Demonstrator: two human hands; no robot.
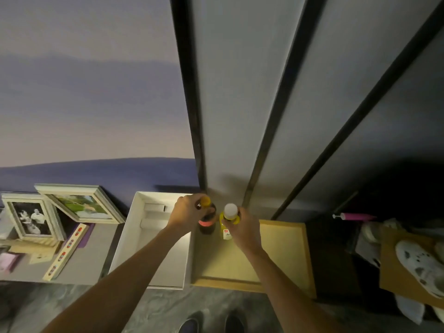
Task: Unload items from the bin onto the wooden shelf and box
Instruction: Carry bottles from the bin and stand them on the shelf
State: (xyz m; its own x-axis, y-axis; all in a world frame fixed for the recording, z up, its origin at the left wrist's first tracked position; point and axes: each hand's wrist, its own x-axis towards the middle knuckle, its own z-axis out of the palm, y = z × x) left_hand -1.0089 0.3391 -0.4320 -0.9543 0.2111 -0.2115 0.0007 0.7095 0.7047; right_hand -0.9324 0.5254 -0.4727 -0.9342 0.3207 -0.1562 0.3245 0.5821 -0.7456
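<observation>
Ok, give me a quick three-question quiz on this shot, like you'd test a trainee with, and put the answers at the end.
1. True or false: the left hand grips the dark bottle that has a red label.
2. Which colour is the cap of the yellow bottle held by the right hand? A red, B white, C green.
3. Fill in: in this view the white box lies to the ___ of the wooden shelf.

Key: 1 true; 2 B; 3 left.
</observation>
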